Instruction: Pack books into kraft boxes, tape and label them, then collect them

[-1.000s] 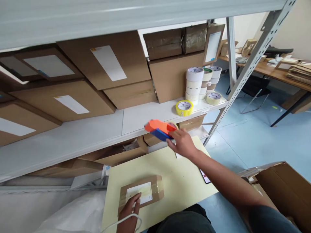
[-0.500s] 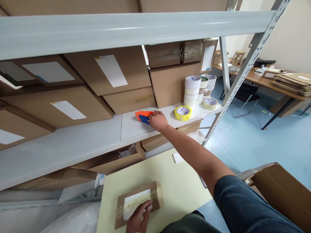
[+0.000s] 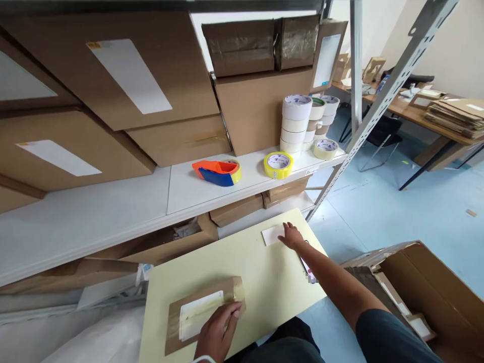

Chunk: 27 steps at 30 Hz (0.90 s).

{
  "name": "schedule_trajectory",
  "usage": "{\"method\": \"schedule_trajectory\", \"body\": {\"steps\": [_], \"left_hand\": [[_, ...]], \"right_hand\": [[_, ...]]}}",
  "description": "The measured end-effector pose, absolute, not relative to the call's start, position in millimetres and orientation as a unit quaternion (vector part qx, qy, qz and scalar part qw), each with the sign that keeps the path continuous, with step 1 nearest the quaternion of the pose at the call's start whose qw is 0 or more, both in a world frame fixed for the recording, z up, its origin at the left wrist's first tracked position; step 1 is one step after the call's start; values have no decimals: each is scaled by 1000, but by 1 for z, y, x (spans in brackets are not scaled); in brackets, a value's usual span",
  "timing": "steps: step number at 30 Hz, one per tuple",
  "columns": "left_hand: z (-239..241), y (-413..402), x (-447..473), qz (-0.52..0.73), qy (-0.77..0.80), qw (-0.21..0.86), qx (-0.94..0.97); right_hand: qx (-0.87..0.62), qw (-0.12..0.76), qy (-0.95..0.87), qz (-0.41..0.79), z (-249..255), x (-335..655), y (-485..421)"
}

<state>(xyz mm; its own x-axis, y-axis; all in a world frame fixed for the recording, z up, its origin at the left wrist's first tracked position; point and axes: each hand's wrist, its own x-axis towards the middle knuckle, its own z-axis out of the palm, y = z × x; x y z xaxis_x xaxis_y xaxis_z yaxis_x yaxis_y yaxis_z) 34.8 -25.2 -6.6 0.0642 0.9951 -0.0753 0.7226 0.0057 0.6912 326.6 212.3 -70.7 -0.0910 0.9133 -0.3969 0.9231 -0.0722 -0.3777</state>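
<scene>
My left hand (image 3: pixel 217 333) lies flat, fingers apart, on a small brown taped parcel (image 3: pixel 202 312) with a white label, which rests on a pale yellow board (image 3: pixel 257 272). My right hand (image 3: pixel 292 235) reaches to the board's far edge, where its fingers touch a small white slip of paper (image 3: pixel 271 235); whether they grip it I cannot make out. An orange and blue tape dispenser (image 3: pixel 217 172) lies by itself on the white shelf (image 3: pixel 113 206), well beyond both hands.
Large labelled cardboard boxes (image 3: pixel 113 85) fill the shelf's back. A yellow tape roll (image 3: pixel 278 165) and stacked tape rolls (image 3: pixel 298 123) stand at its right end. An open carton (image 3: pixel 423 287) sits on the blue floor at right. A desk (image 3: pixel 434 116) with flat cartons stands behind.
My right hand set the tape dispenser on the shelf, let go of it and drew back to the white slip on the board. The left hand stayed on the parcel.
</scene>
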Motion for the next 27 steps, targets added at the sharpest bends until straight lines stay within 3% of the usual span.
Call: {"method": "schedule_trajectory", "body": {"steps": [6,14,20,27], "left_hand": [[-9,38,91,101,578,302,752],[-82,162,168,-62,597,245,762],[-113,209,181,-77,609,223,757],[-102,242,175,-24,610,237,756]], "right_hand": [[617,88,723,-298,-122,317,205],[612,-13,729,-306,-144,330,207],[596,-41,727,-338,-134,343,223],[662,-114,646,-363,-124,344,221]]}}
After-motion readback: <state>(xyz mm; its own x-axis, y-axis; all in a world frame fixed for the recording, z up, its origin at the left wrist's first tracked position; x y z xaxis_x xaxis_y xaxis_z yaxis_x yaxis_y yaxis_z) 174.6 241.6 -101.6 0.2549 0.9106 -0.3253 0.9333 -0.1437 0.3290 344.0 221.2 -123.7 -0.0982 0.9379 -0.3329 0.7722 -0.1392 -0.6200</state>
